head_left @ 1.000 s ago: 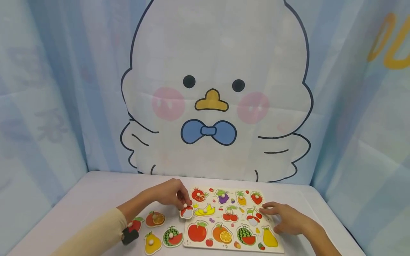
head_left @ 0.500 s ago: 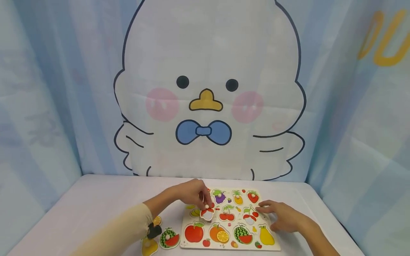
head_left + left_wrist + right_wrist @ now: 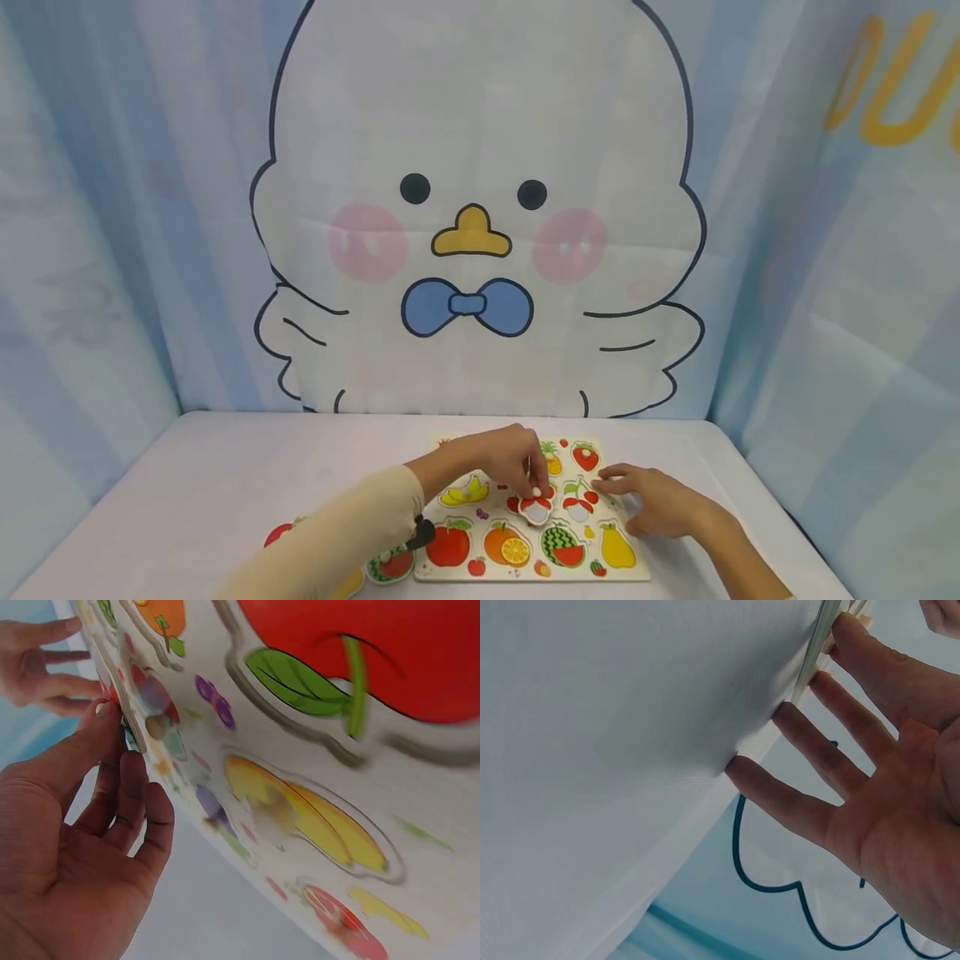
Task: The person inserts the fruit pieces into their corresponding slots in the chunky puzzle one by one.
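Note:
My left hand (image 3: 513, 458) pinches the small knob of a red-and-white lychee puzzle piece (image 3: 536, 510), held over the middle of the wooden fruit puzzle board (image 3: 442, 574). Just right of that piece, a matching lychee picture (image 3: 578, 507) shows on the board. The left wrist view has the left hand's (image 3: 82, 847) thumb and fingertips at the knob, the piece seen edge-on. With fingers spread, my right hand (image 3: 663, 502) touches the board's right edge; in the right wrist view some fingertips (image 3: 742, 766) meet the white table.
Left of the board lie a loose watermelon piece (image 3: 390, 567), an apple piece (image 3: 277, 533) and a yellow piece (image 3: 348, 586), partly hidden by the left sleeve (image 3: 352, 525). Knobbed banana (image 3: 465, 492) and strawberry (image 3: 586, 455) pieces are on the board. A printed curtain (image 3: 480, 358) hangs behind the table.
My left hand has carried the lychee piece rightward from the board's left edge to above its middle. The right hand stays at the board's right edge. The head view has shifted slightly.

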Demonstrator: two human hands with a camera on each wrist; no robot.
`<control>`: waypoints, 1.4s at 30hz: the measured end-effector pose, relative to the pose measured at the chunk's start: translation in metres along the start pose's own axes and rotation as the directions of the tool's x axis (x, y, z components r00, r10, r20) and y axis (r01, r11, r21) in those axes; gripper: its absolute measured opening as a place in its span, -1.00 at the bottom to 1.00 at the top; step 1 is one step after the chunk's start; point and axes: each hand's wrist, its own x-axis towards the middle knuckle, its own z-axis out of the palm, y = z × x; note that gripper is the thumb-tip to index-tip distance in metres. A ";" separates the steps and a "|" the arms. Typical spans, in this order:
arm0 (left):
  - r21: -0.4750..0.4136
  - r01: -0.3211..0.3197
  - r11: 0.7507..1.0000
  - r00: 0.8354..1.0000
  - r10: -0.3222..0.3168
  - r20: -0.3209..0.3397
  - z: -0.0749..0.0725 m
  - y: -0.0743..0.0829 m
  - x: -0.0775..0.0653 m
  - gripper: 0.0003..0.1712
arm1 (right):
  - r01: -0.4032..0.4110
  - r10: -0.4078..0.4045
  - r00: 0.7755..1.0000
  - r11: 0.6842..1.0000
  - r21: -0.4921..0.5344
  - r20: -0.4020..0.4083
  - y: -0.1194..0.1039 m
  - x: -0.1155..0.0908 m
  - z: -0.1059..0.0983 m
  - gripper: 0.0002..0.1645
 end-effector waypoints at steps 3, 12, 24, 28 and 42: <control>0.028 -0.007 1.000 1.000 0.007 0.009 0.004 0.003 0.012 -0.88 | 0.018 -0.018 1.000 1.000 -0.002 0.002 0.001 0.000 -0.001 -0.27; 0.040 0.043 0.998 0.999 -0.043 0.003 0.010 0.015 0.030 -0.87 | 0.063 -0.063 0.998 0.998 -0.013 0.004 -0.001 0.001 -0.001 -0.27; 0.069 0.077 0.995 0.997 -0.075 -0.037 0.017 0.023 0.049 -0.84 | 0.018 -0.019 0.999 0.999 -0.033 -0.033 -0.001 0.000 0.000 -0.27; 0.082 0.086 0.993 0.995 -0.082 -0.049 0.020 0.026 0.053 -0.83 | 0.028 -0.029 0.999 0.999 -0.039 -0.033 0.000 0.000 0.000 -0.27; 0.087 0.094 0.992 0.994 -0.089 -0.063 0.025 0.030 0.060 -0.79 | 0.011 -0.012 0.999 1.000 -0.025 -0.048 -0.002 -0.005 -0.003 -0.27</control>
